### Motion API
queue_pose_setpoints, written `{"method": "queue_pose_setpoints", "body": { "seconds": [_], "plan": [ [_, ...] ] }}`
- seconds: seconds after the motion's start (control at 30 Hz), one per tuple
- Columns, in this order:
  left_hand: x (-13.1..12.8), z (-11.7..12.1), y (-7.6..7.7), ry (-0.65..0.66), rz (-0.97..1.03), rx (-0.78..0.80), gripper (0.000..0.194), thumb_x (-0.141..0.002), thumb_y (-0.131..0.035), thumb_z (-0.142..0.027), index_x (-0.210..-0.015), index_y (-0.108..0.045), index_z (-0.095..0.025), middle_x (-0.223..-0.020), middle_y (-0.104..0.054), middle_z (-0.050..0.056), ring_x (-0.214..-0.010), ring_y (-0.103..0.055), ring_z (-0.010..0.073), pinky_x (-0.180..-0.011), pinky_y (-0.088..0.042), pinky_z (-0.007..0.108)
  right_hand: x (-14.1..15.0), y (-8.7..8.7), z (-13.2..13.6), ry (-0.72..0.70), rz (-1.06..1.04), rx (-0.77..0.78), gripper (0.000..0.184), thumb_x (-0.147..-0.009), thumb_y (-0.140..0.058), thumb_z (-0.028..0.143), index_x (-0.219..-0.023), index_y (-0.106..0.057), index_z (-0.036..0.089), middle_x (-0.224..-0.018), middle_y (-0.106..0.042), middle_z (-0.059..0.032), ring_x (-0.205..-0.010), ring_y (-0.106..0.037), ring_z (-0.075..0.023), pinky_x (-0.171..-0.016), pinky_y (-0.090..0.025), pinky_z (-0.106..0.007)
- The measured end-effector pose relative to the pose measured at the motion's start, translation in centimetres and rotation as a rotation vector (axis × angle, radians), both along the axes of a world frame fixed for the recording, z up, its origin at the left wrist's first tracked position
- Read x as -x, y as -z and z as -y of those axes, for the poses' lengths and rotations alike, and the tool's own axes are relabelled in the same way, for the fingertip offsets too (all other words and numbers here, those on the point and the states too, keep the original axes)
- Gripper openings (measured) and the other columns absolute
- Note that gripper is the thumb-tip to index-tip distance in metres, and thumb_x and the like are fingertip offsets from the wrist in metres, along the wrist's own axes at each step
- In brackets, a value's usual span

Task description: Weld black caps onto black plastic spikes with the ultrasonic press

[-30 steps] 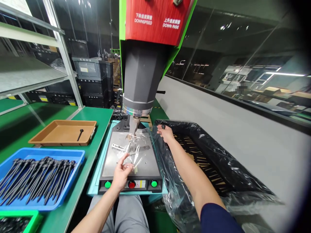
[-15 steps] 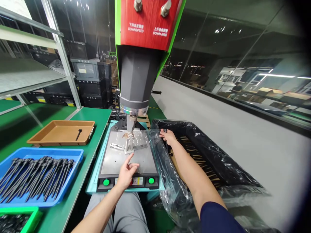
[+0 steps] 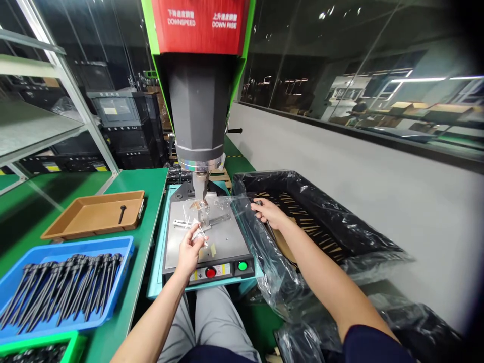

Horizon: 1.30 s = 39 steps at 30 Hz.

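My left hand (image 3: 189,252) is over the front of the machine's metal plate (image 3: 230,247), thumb and fingers closed on a crumpled bit of clear plastic film (image 3: 200,233). Just beyond it, a small metal fixture (image 3: 204,217) sits beneath the machine's pointed grey horn (image 3: 199,185). On the right, my right hand (image 3: 270,214) grips a black rod with a knobbed head (image 3: 259,202) at the near-left side of a black bin (image 3: 359,242) lined with clear plastic. Most of that rod is hidden by my fingers.
Several similar black rods (image 3: 71,282) fill a blue tray (image 3: 123,267) on the left bench. Behind it, a brown tray (image 3: 91,209) holds one rod. A green tray (image 3: 77,345) contains small black parts. A green button (image 3: 242,265) and red button (image 3: 210,272) face me.
My left hand has shifted slightly left, from a pointing finger to a closed grip on the film. My right hand stays at the bin with the black rod. The view has tilted down.
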<state>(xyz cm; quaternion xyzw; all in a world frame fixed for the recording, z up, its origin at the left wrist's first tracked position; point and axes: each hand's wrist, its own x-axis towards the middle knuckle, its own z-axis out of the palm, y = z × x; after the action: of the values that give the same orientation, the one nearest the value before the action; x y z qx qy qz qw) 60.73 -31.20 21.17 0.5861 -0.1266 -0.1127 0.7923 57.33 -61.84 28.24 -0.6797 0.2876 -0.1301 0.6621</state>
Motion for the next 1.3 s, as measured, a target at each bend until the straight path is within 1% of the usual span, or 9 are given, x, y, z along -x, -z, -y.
{"method": "queue_pose_setpoints", "body": {
  "seconds": [0.17, 0.33, 0.5, 0.67, 0.83, 0.93, 1.03, 1.17, 1.3],
  "plan": [
    [-1.8, -0.9, -0.6, -0.011, 0.052, 0.009, 0.056, -0.074, -0.075, -0.032, -0.126, -0.058, -0.023, -0.140, -0.051, 0.012, -0.086, -0.066, 0.0169, -0.071, -0.050, 0.030, 4.8, 1.3, -4.5, -0.215, 0.056, -0.122, 0.020, -0.082, -0.066, 0.033, -0.094, -0.064, 0.018, -0.073, -0.059, -0.0008, -0.045, -0.043, -0.0059, -0.033, -0.024, -0.014],
    [-3.0, -1.7, -0.9, 0.006, 0.087, -0.010, 0.057, -0.074, -0.074, -0.031, -0.128, -0.057, -0.022, -0.139, -0.051, 0.013, -0.083, -0.065, 0.0150, -0.070, -0.050, 0.029, 6.8, 5.6, -10.4, -0.353, 0.080, -0.151, 0.026, -0.078, -0.066, 0.037, -0.094, -0.063, 0.017, -0.076, -0.064, -0.0018, -0.053, -0.051, -0.0094, -0.043, -0.037, -0.019],
    [-2.9, -1.8, -1.8, 0.021, 0.073, 0.004, 0.058, -0.071, -0.076, -0.030, -0.126, -0.057, -0.021, -0.144, -0.046, 0.013, -0.081, -0.063, 0.0127, -0.071, -0.050, 0.027, 5.1, 9.0, -15.2, -0.490, 0.068, -0.112, 0.031, -0.072, -0.071, 0.033, -0.098, -0.066, 0.016, -0.082, -0.070, -0.0036, -0.068, -0.060, -0.0140, -0.065, -0.046, -0.027],
    [-2.6, -1.6, -2.9, 0.022, 0.045, 0.044, 0.062, -0.067, -0.079, -0.028, -0.125, -0.058, -0.021, -0.145, -0.046, 0.012, -0.092, -0.062, 0.0166, -0.072, -0.052, 0.027, 0.8, 9.4, -18.1, -0.454, 0.151, -0.083, 0.032, -0.075, -0.069, 0.036, -0.102, -0.067, 0.018, -0.079, -0.069, -0.0030, -0.062, -0.057, -0.0148, -0.054, -0.041, -0.024],
    [-3.0, -1.7, -3.4, 0.013, 0.008, 0.030, 0.059, -0.066, -0.080, -0.030, -0.122, -0.060, -0.022, -0.142, -0.048, 0.012, -0.092, -0.063, 0.0168, -0.068, -0.051, 0.025, -3.7, 9.3, -19.0, -0.295, 0.268, 0.127, 0.029, -0.081, -0.061, 0.039, -0.100, -0.070, 0.018, -0.075, -0.067, -0.0021, -0.058, -0.055, -0.0143, -0.051, -0.042, -0.024],
    [-3.2, -2.0, -3.9, 0.019, -0.004, -0.009, 0.058, -0.067, -0.079, -0.036, -0.120, -0.062, -0.020, -0.137, -0.052, 0.014, -0.084, -0.065, 0.0159, -0.063, -0.050, 0.025, -5.6, 9.2, -18.5, -0.184, 0.311, 0.214, 0.024, -0.078, -0.063, 0.029, -0.101, -0.070, 0.022, -0.087, -0.068, -0.0023, -0.075, -0.060, -0.0175, -0.071, -0.050, -0.030],
    [-3.2, -2.3, -4.6, 0.033, 0.010, -0.080, 0.066, -0.065, -0.081, -0.038, -0.124, -0.060, -0.016, -0.115, -0.065, 0.013, -0.079, -0.065, 0.0160, -0.065, -0.050, 0.027, -6.8, 8.7, -17.7, -0.095, 0.360, 0.288, 0.026, -0.076, -0.063, 0.023, -0.101, -0.070, 0.023, -0.098, -0.065, -0.0039, -0.088, -0.059, -0.0200, -0.089, -0.047, -0.037],
    [-3.1, -2.2, -5.5, 0.042, 0.030, -0.127, 0.079, -0.059, -0.084, -0.029, -0.131, -0.055, -0.013, -0.078, -0.067, 0.002, -0.065, -0.058, 0.0112, -0.067, -0.048, 0.026, -7.6, 7.8, -16.6, -0.025, 0.423, 0.339, 0.028, -0.076, -0.064, 0.025, -0.104, -0.070, 0.023, -0.110, -0.059, -0.0068, -0.101, -0.058, -0.0219, -0.096, -0.044, -0.036],
    [-3.4, -1.8, -5.5, 0.046, 0.066, -0.123, 0.078, -0.059, -0.084, -0.028, -0.130, -0.056, -0.014, -0.080, -0.067, 0.002, -0.063, -0.055, 0.0104, -0.067, -0.048, 0.026, -8.6, 7.2, -16.1, 0.018, 0.462, 0.349, 0.028, -0.077, -0.064, 0.029, -0.104, -0.070, 0.025, -0.125, -0.054, -0.0076, -0.120, -0.049, -0.0237, -0.099, -0.044, -0.035]
  ]
}}
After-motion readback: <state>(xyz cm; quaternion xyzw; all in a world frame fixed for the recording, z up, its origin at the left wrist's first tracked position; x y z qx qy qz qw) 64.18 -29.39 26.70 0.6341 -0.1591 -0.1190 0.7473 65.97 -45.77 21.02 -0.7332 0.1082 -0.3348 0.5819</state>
